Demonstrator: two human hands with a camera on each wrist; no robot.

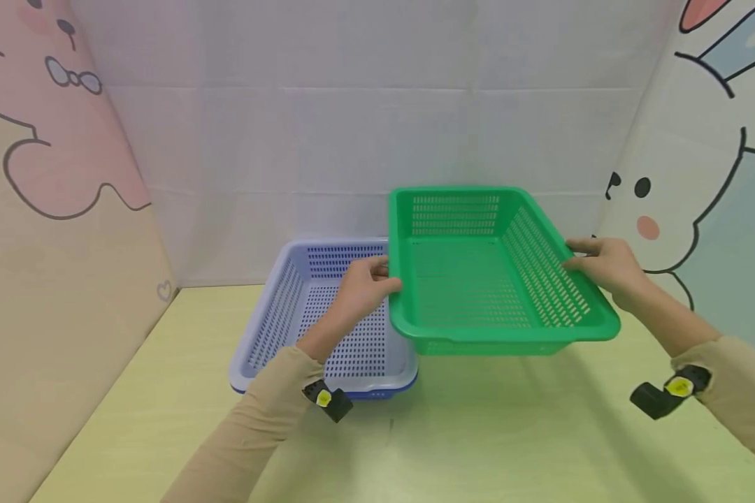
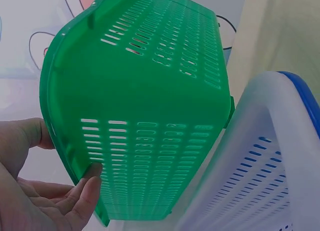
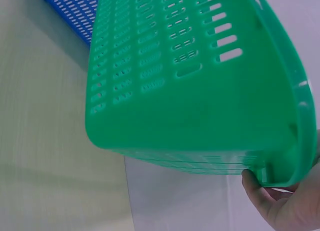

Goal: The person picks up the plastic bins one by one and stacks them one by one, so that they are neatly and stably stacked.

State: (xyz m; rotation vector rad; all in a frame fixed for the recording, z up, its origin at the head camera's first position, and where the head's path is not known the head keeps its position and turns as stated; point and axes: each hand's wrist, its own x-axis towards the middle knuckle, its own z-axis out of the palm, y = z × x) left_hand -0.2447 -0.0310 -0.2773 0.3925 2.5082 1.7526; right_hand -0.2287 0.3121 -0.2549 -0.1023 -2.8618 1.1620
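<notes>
A green plastic basket [image 1: 462, 279] with slotted sides is held up above the table, its open top tilted toward the head camera. My left hand [image 1: 366, 285] pinches its left rim, thumb over the edge and fingers against the slotted outer wall in the left wrist view. On the other side my right hand [image 1: 604, 265] grips the right rim; in the right wrist view its fingertips curl under the lip. Partly behind the green basket and my left hand sits a pale lavender basket [image 1: 261, 314] on the table, with a blue basket [image 1: 377, 395] showing beneath its rim.
The pale yellow-green table [image 1: 478, 433] reaches back to a white cloth wall [image 1: 352, 126]. Side panels with cartoon animals stand at left and right [image 1: 723, 209]. The green basket overlaps the lavender one's right side in the head view.
</notes>
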